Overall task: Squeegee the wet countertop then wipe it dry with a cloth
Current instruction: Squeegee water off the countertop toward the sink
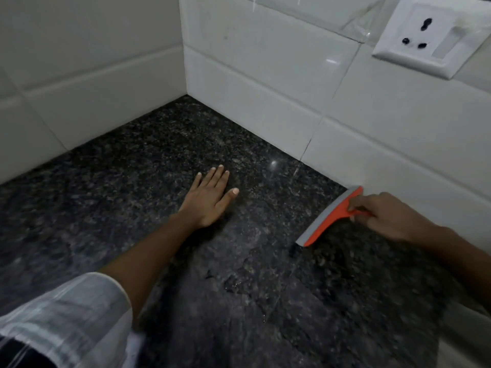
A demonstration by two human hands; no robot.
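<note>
The dark speckled granite countertop [148, 166] fills a corner between white tiled walls. A film of water and droplets shows near its middle front. My right hand [390, 216] grips the orange handle of a squeegee [329, 217], whose grey blade rests on the stone close to the right wall. My left hand [210, 197] lies flat on the counter, palm down, fingers together, left of the squeegee. No cloth is in view.
White wall tiles [265, 75] rise behind and to the left of the counter. A white power socket [430, 35] sits on the right wall, high above the squeegee. My pale striped sleeve [61, 314] covers the lower left.
</note>
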